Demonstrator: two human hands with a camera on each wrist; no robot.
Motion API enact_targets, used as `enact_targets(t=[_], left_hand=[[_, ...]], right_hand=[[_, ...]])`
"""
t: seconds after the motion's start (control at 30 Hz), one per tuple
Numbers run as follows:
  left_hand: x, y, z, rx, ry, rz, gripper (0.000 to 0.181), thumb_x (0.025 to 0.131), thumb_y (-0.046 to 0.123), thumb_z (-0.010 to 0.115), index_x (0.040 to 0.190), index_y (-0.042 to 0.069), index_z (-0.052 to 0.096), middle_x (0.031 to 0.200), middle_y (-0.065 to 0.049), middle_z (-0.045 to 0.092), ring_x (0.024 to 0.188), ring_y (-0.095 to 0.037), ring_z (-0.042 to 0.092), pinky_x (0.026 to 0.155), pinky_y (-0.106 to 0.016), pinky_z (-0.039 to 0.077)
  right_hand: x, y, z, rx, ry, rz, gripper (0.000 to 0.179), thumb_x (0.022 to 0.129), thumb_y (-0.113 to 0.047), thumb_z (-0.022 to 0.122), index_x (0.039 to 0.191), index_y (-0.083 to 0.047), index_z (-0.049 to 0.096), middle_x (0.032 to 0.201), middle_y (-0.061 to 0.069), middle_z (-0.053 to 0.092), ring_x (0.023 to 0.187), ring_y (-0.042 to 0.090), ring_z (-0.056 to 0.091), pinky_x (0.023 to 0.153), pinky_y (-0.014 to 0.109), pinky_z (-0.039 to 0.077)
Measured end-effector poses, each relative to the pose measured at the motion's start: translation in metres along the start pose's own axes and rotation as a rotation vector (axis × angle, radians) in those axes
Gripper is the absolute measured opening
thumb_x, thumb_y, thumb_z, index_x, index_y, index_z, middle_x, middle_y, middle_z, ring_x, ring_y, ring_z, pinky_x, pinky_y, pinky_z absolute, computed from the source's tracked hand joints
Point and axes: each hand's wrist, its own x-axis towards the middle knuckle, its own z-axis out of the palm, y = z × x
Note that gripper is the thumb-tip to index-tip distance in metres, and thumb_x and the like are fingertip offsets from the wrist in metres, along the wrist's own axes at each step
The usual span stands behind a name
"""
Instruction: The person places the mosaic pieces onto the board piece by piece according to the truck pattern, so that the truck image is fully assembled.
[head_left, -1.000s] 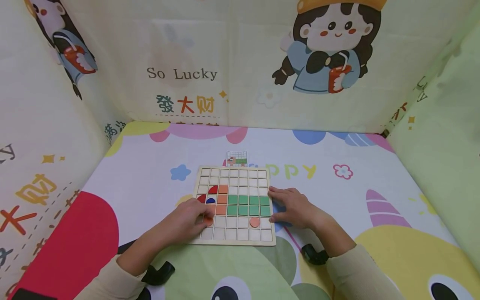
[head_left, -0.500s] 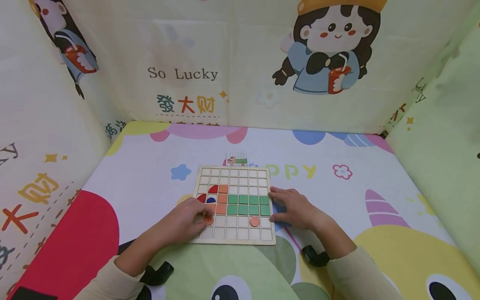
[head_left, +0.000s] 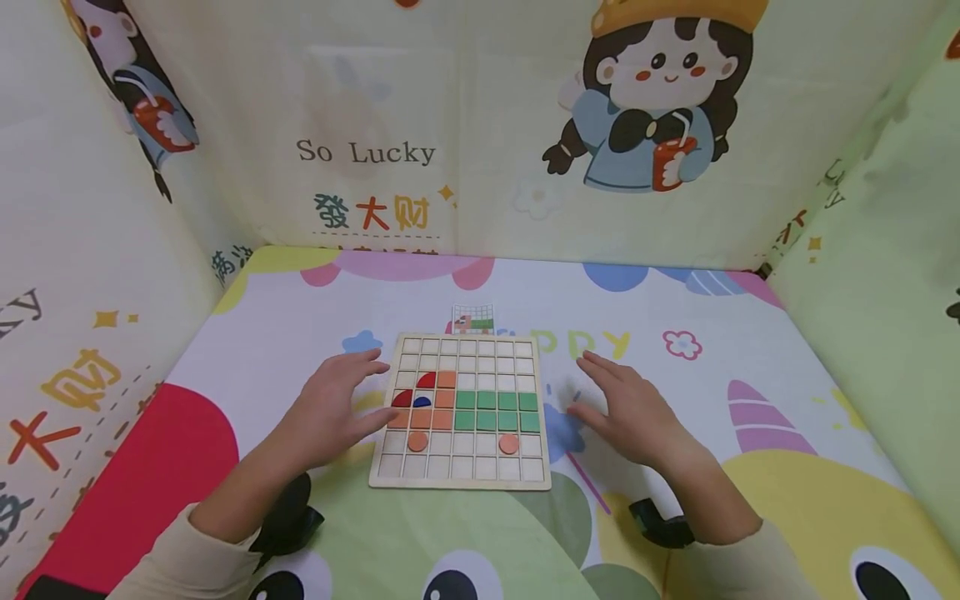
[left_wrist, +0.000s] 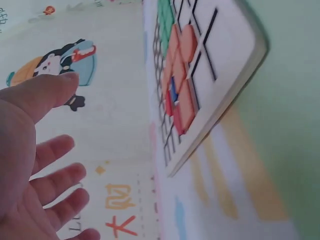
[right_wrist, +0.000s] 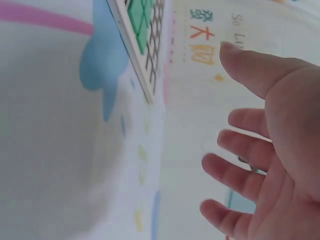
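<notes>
A square wooden grid board (head_left: pixel 480 475) lies in the middle of the table with coloured tiles in its cells. Green square tiles (head_left: pixel 487 410) form two rows at the right; orange square tiles (head_left: pixel 444 398), red quarter-round tiles (head_left: pixel 402 398) and a blue half-round tile (head_left: pixel 422 402) sit at the left. Below them are two orange round tiles (head_left: pixel 417 442). My left hand (head_left: pixel 326 412) hovers at the board's left edge, fingers spread and holding nothing. Off the right edge my right hand (head_left: pixel 633 408) is raised, its fingers apart and bare, as the right wrist view also shows.
A small pattern card (head_left: pixel 473 318) showing a similar coloured grid lies just behind the board. The tabletop cloth (head_left: pixel 285 333) is printed with cartoon shapes. Printed cloth walls (head_left: pixel 495 208) enclose the table at the back and both sides. Dark straps are at both wrists.
My left hand has let go of the left orange round tile and drawn back to the left. The right hand has come off the board's right edge and moved right. The tiles stay put.
</notes>
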Motion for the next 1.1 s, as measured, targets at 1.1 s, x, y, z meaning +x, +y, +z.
enact_targets(t=[1.1], left_hand=[[-0.007, -0.007, -0.025, 0.308, 0.031, -0.252, 0.106, 0.085, 0.055, 0.069, 0.158, 0.0, 0.016, 0.161, -0.03, 0.002, 0.147, -0.05, -0.006, 0.102, -0.08, -0.003]], right_hand=[[-0.032, -0.009, -0.013, -0.279, 0.027, 0.213, 0.083, 0.099, -0.059, 0.047, 0.157, -0.003, 0.027, 0.162, 0.024, 0.016, 0.146, 0.047, 0.013, 0.106, 0.076, 0.009]])
